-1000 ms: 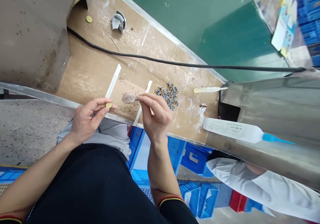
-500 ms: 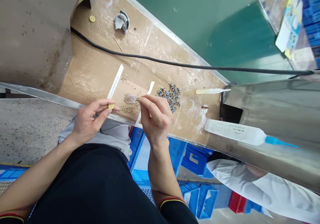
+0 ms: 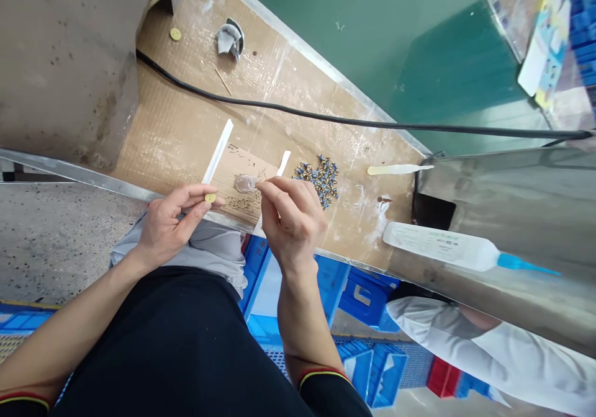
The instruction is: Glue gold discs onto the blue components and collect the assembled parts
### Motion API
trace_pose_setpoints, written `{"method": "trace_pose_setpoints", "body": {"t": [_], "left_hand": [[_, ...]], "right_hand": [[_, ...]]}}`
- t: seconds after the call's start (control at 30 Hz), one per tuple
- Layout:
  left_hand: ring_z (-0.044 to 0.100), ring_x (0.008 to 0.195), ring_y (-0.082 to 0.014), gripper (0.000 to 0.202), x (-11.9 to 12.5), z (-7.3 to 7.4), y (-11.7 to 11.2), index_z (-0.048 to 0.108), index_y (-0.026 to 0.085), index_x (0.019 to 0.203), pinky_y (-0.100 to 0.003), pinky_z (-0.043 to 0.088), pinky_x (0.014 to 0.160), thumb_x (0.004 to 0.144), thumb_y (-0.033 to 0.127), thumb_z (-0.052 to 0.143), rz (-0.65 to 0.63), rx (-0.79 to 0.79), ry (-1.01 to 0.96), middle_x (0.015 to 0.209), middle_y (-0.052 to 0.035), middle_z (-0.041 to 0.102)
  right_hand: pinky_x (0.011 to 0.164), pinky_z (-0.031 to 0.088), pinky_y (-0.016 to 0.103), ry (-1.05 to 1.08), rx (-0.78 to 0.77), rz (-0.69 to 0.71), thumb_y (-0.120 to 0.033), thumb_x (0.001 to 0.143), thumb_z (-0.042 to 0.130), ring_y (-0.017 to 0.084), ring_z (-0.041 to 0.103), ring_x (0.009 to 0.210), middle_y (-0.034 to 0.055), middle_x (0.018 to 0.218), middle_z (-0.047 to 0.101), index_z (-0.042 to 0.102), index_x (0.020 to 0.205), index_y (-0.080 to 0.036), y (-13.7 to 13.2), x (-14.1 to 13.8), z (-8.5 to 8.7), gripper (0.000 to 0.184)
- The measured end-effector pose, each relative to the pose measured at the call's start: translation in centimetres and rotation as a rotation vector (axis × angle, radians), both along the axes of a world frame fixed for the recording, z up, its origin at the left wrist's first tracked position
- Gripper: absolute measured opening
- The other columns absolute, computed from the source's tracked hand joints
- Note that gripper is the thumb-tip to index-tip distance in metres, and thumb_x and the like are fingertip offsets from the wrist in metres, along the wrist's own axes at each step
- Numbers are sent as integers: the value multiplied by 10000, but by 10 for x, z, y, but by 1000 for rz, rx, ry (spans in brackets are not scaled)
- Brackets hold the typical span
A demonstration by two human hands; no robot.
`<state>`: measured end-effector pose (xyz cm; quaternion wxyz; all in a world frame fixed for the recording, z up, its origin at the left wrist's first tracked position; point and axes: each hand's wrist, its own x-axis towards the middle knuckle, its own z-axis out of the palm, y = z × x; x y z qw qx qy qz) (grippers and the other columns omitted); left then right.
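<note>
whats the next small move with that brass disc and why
Probably bring the right hand across to the brass disc: the left hand already pinches it by the edge with its face exposed, while the right fingertips sit at the clear blob, close by. I can't tell what those fingertips hold.

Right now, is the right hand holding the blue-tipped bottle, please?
No, the right hand is at a small clear piece, while the bottle lies far off to the side.

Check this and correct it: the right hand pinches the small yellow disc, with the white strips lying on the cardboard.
The hand is wrong: the left hand, not the right hand, pinches the small yellow disc, as the head view shows. The white strips do lie on the cardboard.
</note>
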<state>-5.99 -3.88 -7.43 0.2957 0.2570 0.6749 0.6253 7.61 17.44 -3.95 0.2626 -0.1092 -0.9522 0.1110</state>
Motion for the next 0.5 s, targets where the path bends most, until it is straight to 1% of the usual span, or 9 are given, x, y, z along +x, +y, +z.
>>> {"method": "trace_pose_setpoints", "body": {"t": [0.17, 0.3, 0.43, 0.5], "left_hand": [[919, 1112, -201, 240, 0, 1, 0, 804, 267, 1387, -288, 702, 999, 1185, 385, 752, 7, 0, -10, 1216, -47, 935], [917, 1119, -198, 249, 1, 1, 0, 806, 264, 1390, -286, 702, 1011, 1185, 395, 753, 13, -3, -6, 1224, -49, 935], [918, 1114, -207, 262, 1, 0, 0, 805, 255, 1394, -313, 712, 1029, 1185, 402, 748, 7, -4, 1, 1226, -54, 935], [918, 1112, -210, 268, 0, 0, 0, 806, 254, 1398, -318, 716, 1032, 1184, 405, 748, 3, -7, 4, 1224, -53, 935]], "right_hand": [[886, 607, 398, 2, -17, -4, -41, 1112, 674, 224, 771, 1008, 48, 1167, 851, 793, 1291, -305, -1, 0, 0, 340], [899, 625, 409, 17, -44, -26, -77, 1128, 683, 227, 791, 1006, 47, 1156, 856, 810, 1266, -311, 0, 0, 0, 300], [947, 655, 402, 112, -166, -63, -84, 1118, 719, 233, 823, 1059, 50, 1153, 861, 835, 1203, -295, 1, 0, 0, 255], [962, 665, 400, 117, -227, -68, -97, 1119, 723, 233, 833, 1071, 48, 1158, 866, 845, 1186, -295, 1, 1, 1, 242]]}}
